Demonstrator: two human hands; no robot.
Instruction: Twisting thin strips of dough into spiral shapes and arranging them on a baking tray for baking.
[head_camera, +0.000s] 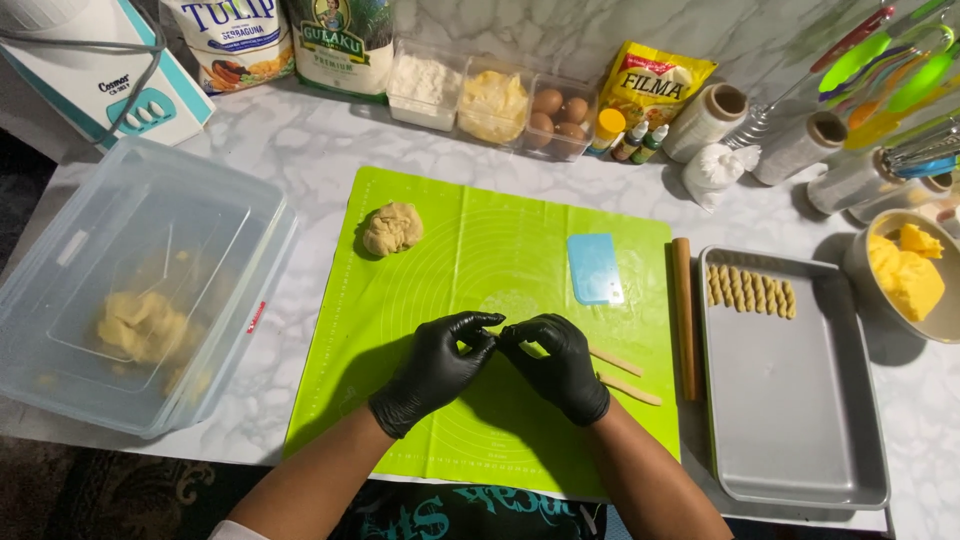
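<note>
Clearly the soft stuff matters most: the small piece of dough (497, 338) pinched between my two hands sits low over the middle of the green silicone mat (450, 250), and I judge it light, pliable and easily squashed or torn, likely a bit greasy against gloves. Best taken at its ends with fingertips only, lightly, so the shape survives.

My left hand (435, 368) in its black glove is curled, thumb and forefinger closed together at the tip on that piece; the rest of the fingers are folded in. My right hand (557, 362) mirrors it, fingertips nipped on the same bit from the other side, so the two hands meet almost touching. How much dough lies between them I cannot tell; the gloves hide most of it.

Just right of my right hand lie two thin dough ropes (627, 376) on the mat. A dough ball (392, 228) rests at the mat's far left corner, a blue scraper (594, 268) beside a wooden rolling pin (684, 318), and twisted sticks (751, 290) line the metal tray (790, 420) on the worktop (310, 150).
</note>
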